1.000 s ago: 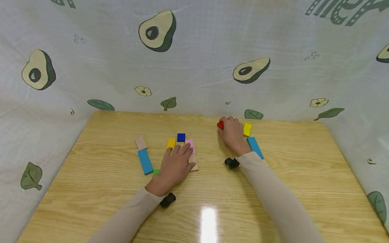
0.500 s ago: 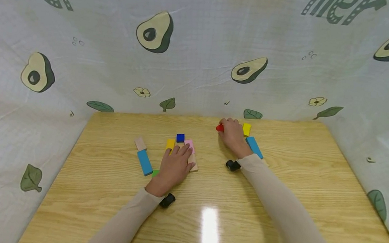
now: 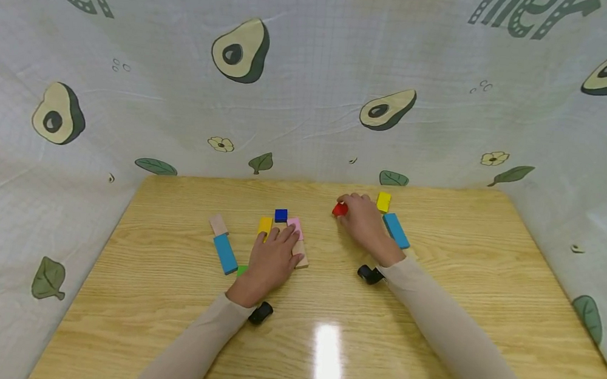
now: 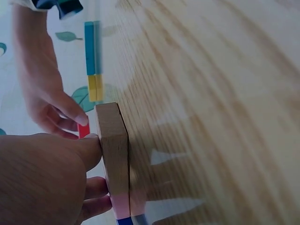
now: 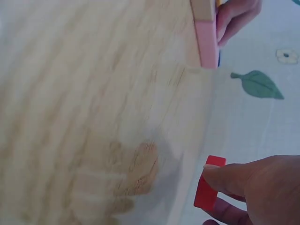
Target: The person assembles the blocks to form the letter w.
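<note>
My right hand (image 3: pixel 363 223) pinches a small red block (image 5: pixel 210 183) between thumb and fingers, over the far part of the table. My left hand (image 3: pixel 271 266) rests on a group of toy blocks, fingers spread. Its thumb lies against a plain wooden block (image 4: pixel 115 154), and two fingertips touch the side of the pink block (image 3: pixel 295 226) that adjoins it. Beside these fingers is an orange-yellow block (image 3: pixel 265 225), with a dark blue cube (image 3: pixel 281 215) just beyond. A green block (image 3: pixel 242 270) shows partly from under the left hand; the palm hides the rest of the group.
Left of the group, a blue block (image 3: pixel 225 254) lies end to end with a pale wooden block (image 3: pixel 218 224). Behind the right hand are a yellow block (image 3: pixel 383 202) and a long blue block (image 3: pixel 396 231). A printed cloth (image 3: pixel 313 93) hangs at the table's back edge.
The right hand has drawn the red block a little nearer and leftward, away from the yellow block. My left hand has stayed on its group of blocks.
</note>
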Demonstrator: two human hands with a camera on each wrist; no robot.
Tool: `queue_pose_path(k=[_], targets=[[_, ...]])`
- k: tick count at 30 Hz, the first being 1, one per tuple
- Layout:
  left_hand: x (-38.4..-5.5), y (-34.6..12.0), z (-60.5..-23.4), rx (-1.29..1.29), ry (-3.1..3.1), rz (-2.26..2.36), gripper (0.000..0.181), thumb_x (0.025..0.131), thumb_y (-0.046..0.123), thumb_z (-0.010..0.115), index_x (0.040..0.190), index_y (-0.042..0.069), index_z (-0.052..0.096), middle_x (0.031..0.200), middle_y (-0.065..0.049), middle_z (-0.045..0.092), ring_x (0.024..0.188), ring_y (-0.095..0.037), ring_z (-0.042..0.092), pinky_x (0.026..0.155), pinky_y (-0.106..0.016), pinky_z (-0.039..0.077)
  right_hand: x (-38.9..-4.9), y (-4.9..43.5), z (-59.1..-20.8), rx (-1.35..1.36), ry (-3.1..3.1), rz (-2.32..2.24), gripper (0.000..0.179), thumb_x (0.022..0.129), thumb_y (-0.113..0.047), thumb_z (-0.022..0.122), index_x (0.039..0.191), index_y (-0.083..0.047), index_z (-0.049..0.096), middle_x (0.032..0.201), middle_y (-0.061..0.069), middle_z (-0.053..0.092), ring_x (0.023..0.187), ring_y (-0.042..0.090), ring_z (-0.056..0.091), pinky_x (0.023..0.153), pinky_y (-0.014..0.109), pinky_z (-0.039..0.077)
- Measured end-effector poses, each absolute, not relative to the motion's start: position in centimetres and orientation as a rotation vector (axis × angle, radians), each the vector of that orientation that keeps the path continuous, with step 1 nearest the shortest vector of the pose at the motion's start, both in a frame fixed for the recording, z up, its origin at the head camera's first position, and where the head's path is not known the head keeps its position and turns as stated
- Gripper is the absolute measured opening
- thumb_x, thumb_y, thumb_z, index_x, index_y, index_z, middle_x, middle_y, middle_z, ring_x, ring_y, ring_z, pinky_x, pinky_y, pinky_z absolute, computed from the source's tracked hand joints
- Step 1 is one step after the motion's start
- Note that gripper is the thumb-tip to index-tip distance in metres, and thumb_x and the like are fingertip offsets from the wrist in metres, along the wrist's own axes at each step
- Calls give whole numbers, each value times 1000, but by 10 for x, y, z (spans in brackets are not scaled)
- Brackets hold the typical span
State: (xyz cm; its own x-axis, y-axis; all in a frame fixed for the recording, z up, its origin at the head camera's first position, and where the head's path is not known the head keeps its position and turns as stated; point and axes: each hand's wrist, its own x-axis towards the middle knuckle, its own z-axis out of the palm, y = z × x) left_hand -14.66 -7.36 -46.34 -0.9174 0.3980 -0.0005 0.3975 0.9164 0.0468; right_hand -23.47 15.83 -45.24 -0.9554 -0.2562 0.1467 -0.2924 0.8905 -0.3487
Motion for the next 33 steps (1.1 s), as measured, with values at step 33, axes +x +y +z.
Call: queue_pose_path(k=[33], targets=[[-147, -74, -467, 676, 3094, 53, 53, 110, 43, 57, 153, 13, 56, 162, -6, 49, 138, -34, 51, 113, -55, 41, -159, 150, -452, 691, -2878, 667, 39, 86, -4, 87, 123, 0, 75, 115, 14, 77, 100, 33, 66, 89, 49, 56]])
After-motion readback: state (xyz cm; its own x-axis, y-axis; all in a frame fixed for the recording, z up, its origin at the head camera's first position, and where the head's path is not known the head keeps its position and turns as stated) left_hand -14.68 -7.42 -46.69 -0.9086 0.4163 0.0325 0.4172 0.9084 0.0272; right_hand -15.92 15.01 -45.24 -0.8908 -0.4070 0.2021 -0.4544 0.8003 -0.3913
